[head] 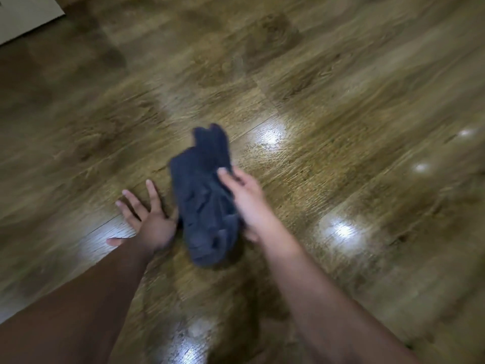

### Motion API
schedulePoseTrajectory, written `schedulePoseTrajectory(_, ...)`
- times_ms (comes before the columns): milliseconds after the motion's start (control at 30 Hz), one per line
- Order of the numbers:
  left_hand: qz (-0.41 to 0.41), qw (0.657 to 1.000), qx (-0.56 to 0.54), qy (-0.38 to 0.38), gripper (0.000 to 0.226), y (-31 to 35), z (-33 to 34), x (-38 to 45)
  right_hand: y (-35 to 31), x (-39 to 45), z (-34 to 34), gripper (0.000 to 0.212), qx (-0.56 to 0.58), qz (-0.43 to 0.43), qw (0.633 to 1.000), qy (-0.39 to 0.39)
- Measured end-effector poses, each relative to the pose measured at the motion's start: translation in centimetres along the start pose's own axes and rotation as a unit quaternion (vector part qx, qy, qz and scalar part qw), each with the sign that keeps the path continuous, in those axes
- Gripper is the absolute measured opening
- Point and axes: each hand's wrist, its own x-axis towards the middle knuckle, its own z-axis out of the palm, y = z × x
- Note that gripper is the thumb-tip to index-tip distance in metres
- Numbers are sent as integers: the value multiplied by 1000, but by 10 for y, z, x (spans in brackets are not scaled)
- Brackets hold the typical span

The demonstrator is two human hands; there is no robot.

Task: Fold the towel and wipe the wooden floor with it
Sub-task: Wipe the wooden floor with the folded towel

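The towel (pixel 204 203) looks soft and light, bunched on the floor (pixel 341 101). The right hand (pixel 244 198) grips its edge; the left hand (pixel 149 219) lies flat, fingers spread.

No words, labels, brand marks, numbers or signs can be read anywhere in this view. The dark towel (pixel 204 198) carries no tag or print that shows, and the wooden floor (pixel 341 101) shows only grain and glare. The whole picture is blurred, so any fine marking would be too soft to make out.
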Motion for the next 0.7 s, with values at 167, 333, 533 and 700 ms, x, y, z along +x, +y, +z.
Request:
schedulePoseTrajectory(167, -12, 999, 7, -43, 93, -9, -2, 6, -51, 2, -88, 23, -245, -187, 902, 303)
schedulePoseTrajectory(333, -17, 999, 18, -44, 92, -3, -3, 2, -8, -1, -20, 40, -604, -344, 705, 141)
schedulePoseTrajectory(533, -29, 999, 39, -19, 91, -4, 1, 3, 62, 30, -18, 92, -765, -254, 589, 59)
schedulePoseTrajectory(700, -39, 999, 35, 2, 90, -3, 6, 3, 66, 38, -17, 102, -755, -278, 589, 76)
